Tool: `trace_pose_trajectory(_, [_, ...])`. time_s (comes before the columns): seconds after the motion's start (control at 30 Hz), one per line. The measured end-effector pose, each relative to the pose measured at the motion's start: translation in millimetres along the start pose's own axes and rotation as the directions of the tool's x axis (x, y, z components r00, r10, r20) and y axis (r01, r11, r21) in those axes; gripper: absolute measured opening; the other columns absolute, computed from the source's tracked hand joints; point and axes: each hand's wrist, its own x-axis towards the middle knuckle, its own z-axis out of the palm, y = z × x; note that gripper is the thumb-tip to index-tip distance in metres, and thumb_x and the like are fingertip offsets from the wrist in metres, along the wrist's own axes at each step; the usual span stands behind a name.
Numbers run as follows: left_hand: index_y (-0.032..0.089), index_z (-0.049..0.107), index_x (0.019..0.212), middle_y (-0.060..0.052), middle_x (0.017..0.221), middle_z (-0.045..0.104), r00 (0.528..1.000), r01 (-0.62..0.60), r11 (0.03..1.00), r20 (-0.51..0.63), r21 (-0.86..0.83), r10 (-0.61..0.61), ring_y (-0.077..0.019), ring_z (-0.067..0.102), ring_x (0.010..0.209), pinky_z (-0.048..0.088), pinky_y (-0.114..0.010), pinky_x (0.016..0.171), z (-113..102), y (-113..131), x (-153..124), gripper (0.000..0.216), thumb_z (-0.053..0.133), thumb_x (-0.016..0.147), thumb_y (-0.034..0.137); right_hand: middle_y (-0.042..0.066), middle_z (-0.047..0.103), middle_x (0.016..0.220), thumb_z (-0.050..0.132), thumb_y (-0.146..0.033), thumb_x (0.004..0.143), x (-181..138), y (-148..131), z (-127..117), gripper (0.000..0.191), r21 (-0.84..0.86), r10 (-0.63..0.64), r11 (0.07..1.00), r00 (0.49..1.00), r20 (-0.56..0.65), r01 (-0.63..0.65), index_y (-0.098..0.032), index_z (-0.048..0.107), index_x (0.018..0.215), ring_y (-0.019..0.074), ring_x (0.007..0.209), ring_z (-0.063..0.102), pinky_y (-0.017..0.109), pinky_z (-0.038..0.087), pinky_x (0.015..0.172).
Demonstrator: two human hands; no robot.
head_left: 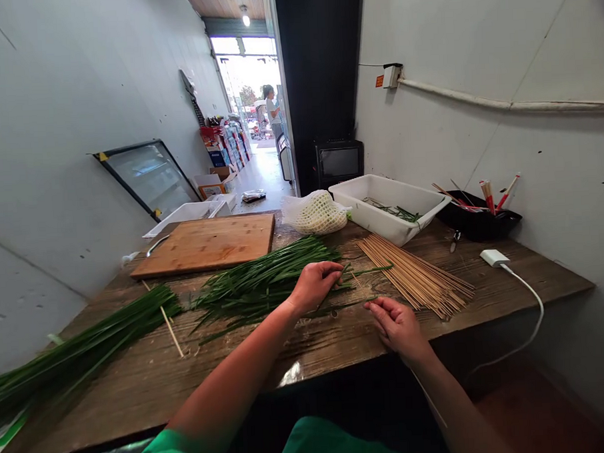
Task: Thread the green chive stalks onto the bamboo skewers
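My left hand (315, 284) rests on the right end of a pile of green chives (264, 281) in the middle of the wooden table (331, 339), its fingers curled round a few stalks. My right hand (396, 322) is closed just to the right, pinching the end of some chive stalks that run between the two hands. A fan of bamboo skewers (417, 275) lies just beyond my right hand. A second heap of chives (82, 349) lies at the left end of the table, with one loose skewer (170, 329) beside it.
A wooden cutting board (207, 244) lies at the back left, a white net bag (316, 214) behind the chives, a white tub (388, 206) with greens and a black tray (479, 219) of chopsticks at the back right. A white charger with cable (494, 258) lies right. A person stands in the far doorway.
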Motion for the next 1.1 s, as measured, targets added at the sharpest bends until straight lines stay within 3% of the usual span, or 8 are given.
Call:
trace_pose_trajectory(0.17, [0.011, 0.061, 0.087, -0.001, 0.065, 0.063, 0.971, 0.239, 0.901, 0.113, -0.362, -0.213, -0.0053, 0.051, 0.049, 0.039, -0.018, 0.050, -2.8, 2.1, 1.8, 0.023, 0.068, 0.070, 0.024, -0.011, 0.027, 0.046, 0.055, -0.052, 0.079, 6.6, 7.7, 0.0, 0.037, -0.076, -0.059, 0.995, 0.998, 0.027, 0.061, -0.015, 0.056, 0.080, 0.0042, 0.037, 0.022, 0.020, 0.014, 0.036])
trace_pose_trajectory(0.3, [0.010, 0.061, 0.089, 0.000, 0.065, 0.058, 0.930, 0.363, 0.798, 0.242, -0.482, -0.277, -0.0019, 0.040, 0.045, 0.023, -0.014, 0.040, -9.8, 5.0, 1.4, 0.036, 0.075, 0.063, 0.031, -0.009, 0.030, 0.049, 0.051, -0.049, 0.083, 9.8, 16.7, -1.1, 0.033, -0.156, -0.100, 0.982, 0.995, 0.019, 0.101, -0.016, 0.055, 0.079, 0.0049, 0.039, 0.026, 0.020, 0.017, 0.037])
trace_pose_trajectory(0.53, [0.007, 0.063, 0.083, 0.000, 0.063, 0.056, 0.938, 0.345, 0.803, 0.202, -0.486, -0.281, -0.0019, 0.039, 0.046, 0.023, -0.015, 0.040, -11.7, -0.3, 7.5, 0.039, 0.079, 0.057, 0.032, -0.008, 0.033, 0.048, 0.049, -0.045, 0.084, 11.1, 19.7, 1.3, 0.030, -0.174, -0.149, 0.974, 0.989, -0.016, 0.144, -0.016, 0.055, 0.078, 0.0062, 0.040, 0.029, 0.021, 0.022, 0.039])
trace_pose_trajectory(0.9, [0.008, 0.063, 0.084, -0.005, 0.071, 0.063, 0.924, 0.380, 0.772, 0.239, -0.509, -0.298, -0.0045, 0.050, 0.052, 0.031, -0.014, 0.043, -5.1, -1.9, 3.1, 0.033, 0.077, 0.063, 0.029, -0.007, 0.037, 0.049, 0.049, -0.039, 0.084, 8.9, 12.0, 6.4, 0.028, -0.244, -0.198, 0.952, 0.980, -0.021, 0.187, -0.015, 0.060, 0.077, 0.0065, 0.042, 0.031, 0.021, 0.023, 0.041])
trace_pose_trajectory(1.1, [0.009, 0.065, 0.082, -0.004, 0.069, 0.063, 0.922, 0.380, 0.780, 0.267, -0.497, -0.279, -0.0026, 0.046, 0.050, 0.027, -0.013, 0.040, -2.6, -4.7, 1.8, 0.031, 0.077, 0.062, 0.028, -0.007, 0.036, 0.050, 0.048, -0.039, 0.086, 8.6, 13.8, 4.8, 0.028, -0.242, -0.190, 0.953, 0.982, -0.009, 0.182, -0.015, 0.061, 0.078, 0.0065, 0.043, 0.032, 0.021, 0.024, 0.042])
